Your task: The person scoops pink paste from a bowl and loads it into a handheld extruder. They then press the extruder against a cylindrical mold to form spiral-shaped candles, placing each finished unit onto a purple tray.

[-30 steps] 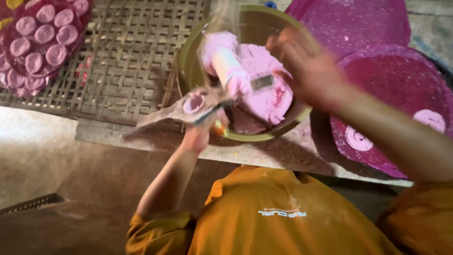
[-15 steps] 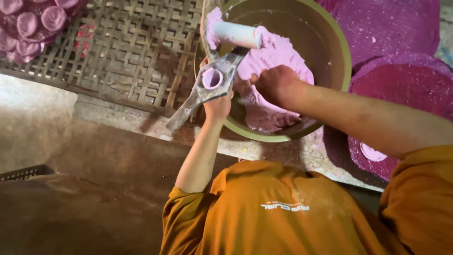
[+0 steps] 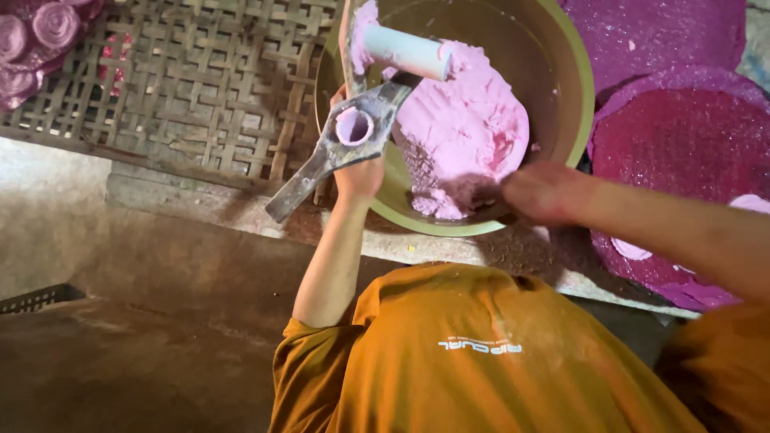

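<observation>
Mould: grey metal press mould (image 3: 341,148) with a round cup packed pink, over the bowl's near-left rim; long axis runs from the cup down-left to the handle end.
Left hand (image 3: 358,172): fingers closed around the mould just under the cup.
Pink dough (image 3: 465,132): right of the mould, inside the green bowl (image 3: 581,88).
Right hand (image 3: 541,192): at the dough's near edge, nearer to it than the left; blurred, grip unreadable.
White cylinder (image 3: 409,52): lies on the dough.
Surroundings: woven bamboo rack (image 3: 200,88) left, pink trays (image 3: 690,136) right.

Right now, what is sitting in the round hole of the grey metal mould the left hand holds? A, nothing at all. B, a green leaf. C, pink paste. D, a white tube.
C: the mould in the left hand shows pink paste filling its round hole.
</observation>
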